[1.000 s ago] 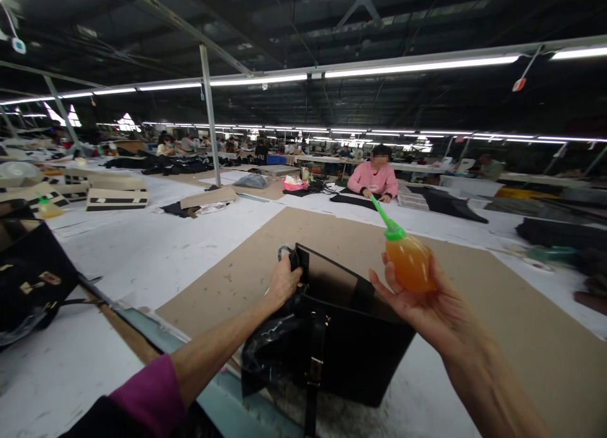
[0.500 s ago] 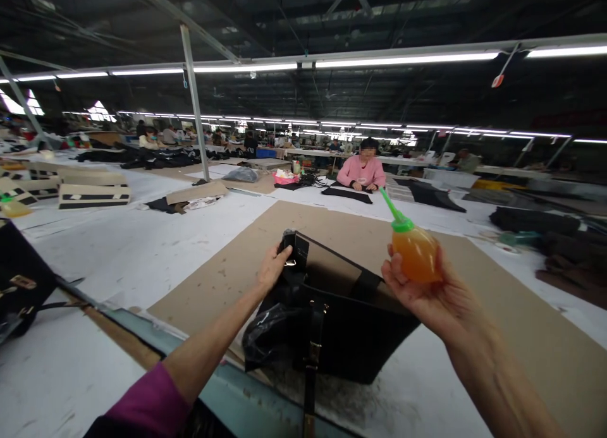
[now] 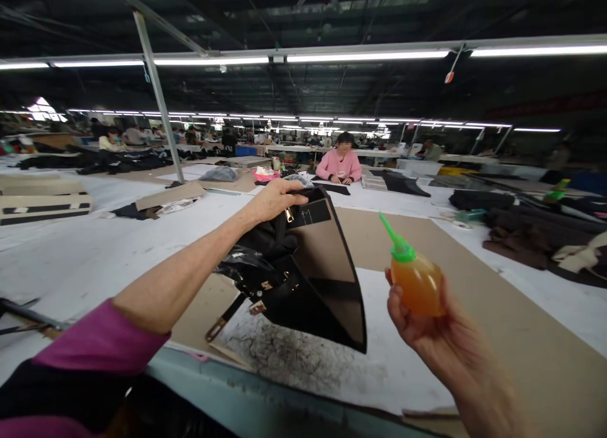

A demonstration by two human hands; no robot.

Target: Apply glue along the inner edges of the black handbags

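My left hand (image 3: pixel 275 199) is closed on the top edge of a black handbag (image 3: pixel 308 273) and holds it up off the table, tilted, with its tan inside showing. A strap with a metal clasp (image 3: pixel 222 321) dangles below the handbag. My right hand (image 3: pixel 427 327) grips a small squeeze bottle (image 3: pixel 415 277) of orange liquid with a green nozzle that points up and left, just right of the bag.
A brown cardboard sheet (image 3: pixel 474 267) covers the white table (image 3: pixel 85 255). A person in a pink top (image 3: pixel 339 165) sits across the table. Dark material is piled at the right (image 3: pixel 516 239). Striped boxes (image 3: pixel 45 207) lie at the far left. A steel post (image 3: pixel 159 103) rises at the back left.
My left hand has lifted the handbag off the cardboard and swung it up and over. The bottle in my right hand has stayed in about the same place.
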